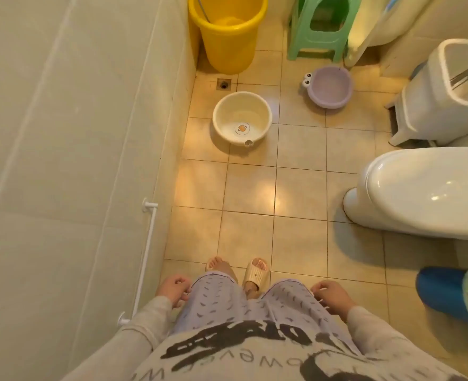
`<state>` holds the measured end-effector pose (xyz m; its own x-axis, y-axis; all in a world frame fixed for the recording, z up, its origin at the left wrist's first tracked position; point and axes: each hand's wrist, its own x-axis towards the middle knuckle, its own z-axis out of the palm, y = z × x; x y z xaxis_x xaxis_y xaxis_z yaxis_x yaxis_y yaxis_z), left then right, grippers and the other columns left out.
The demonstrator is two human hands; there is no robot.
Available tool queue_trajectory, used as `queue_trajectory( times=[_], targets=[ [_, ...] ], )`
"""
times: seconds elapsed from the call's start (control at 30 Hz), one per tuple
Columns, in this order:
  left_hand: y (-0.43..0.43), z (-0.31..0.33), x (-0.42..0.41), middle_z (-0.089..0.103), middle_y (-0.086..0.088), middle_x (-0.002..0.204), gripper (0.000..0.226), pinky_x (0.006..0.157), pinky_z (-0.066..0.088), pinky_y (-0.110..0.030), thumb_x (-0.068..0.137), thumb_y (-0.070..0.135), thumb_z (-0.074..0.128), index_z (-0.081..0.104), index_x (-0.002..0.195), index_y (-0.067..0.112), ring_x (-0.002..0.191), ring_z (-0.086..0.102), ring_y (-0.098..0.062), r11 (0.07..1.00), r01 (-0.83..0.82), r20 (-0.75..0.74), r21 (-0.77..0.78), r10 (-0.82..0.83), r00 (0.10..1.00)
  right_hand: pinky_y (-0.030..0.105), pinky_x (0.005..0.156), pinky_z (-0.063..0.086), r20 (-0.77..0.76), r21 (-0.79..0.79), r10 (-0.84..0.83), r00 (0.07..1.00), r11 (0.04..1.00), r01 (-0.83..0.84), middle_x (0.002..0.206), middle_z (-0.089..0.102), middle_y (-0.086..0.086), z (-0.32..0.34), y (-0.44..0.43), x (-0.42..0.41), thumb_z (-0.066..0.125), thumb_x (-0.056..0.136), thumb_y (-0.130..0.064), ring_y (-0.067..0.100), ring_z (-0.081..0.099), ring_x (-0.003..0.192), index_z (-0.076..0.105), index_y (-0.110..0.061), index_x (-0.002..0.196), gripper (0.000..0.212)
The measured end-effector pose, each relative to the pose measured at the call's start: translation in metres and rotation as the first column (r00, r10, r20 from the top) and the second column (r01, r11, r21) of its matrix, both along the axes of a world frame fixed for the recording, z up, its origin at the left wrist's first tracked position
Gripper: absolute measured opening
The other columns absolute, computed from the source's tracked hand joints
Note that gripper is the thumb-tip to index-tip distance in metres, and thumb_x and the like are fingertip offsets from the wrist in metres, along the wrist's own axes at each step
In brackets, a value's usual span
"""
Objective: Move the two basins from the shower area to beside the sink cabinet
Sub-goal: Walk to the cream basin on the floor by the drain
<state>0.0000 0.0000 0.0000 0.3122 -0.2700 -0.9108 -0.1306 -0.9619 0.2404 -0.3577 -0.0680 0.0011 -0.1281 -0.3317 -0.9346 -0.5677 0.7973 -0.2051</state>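
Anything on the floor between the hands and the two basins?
Nothing visible. Both hands, left and right, hang empty at the thighs. Bare tile runs ahead to the cream basin and the purple basin. The toilet sits off to the right, clear of that path.

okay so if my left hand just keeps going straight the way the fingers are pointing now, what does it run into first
Your left hand hangs empty at your side, fingers curled toward your thigh, so it would most likely meet the patterned pants almost at once. The cream basin is well ahead on the floor, not in that line.
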Motion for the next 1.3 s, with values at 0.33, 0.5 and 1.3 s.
queue_trajectory(
  times=[0.33, 0.5, 1.3],
  targets=[
    [0.013, -0.02, 0.015, 0.051, -0.009, 0.059, 0.025, 0.036, 0.031, -0.013, 0.088, 0.001, 0.047, 0.053, 0.065, 0.007, 0.046, 0.041, -0.018, 0.989, -0.086, 0.063, 0.124, 0.079, 0.995, 0.024, 0.053, 0.045, 0.198, -0.192, 0.007, 0.98, 0.981, 0.032, 0.077, 0.06, 0.008, 0.022, -0.109, 0.042, 0.048, 0.093, -0.008, 0.017, 0.055, 0.061, 0.059, -0.007, 0.096, 0.012],
    [-0.026, -0.029, 0.037, 0.055, -0.009, 0.069, 0.015, 0.047, 0.029, -0.02, 0.088, 0.005, 0.049, 0.055, 0.075, 0.008, 0.053, 0.045, -0.019, 0.985, -0.113, 0.061, 0.127, 0.106, 0.993, 0.024, 0.054, 0.045, 0.21, -0.204, -0.028, 0.977, 0.976, 0.071, 0.077, 0.06, 0.008, 0.017, -0.146, 0.058, 0.049, 0.093, -0.008, 0.017, 0.055, 0.061, 0.059, -0.006, 0.097, 0.012],
    [-0.402, 0.018, 0.108, 0.058, -0.002, 0.076, 0.012, 0.059, 0.043, -0.025, 0.091, 0.014, 0.048, 0.055, 0.081, 0.015, 0.063, 0.054, -0.015, 0.995, -0.04, -0.097, -0.09, 0.031, 0.995, 0.024, 0.049, 0.039, -0.048, -0.062, -0.294, 0.955, 0.955, 0.291, 0.069, 0.055, 0.012, -0.015, -0.315, 0.075, 0.038, 0.094, -0.003, 0.023, 0.049, 0.054, 0.055, -0.004, 0.094, 0.018]
  ],
)
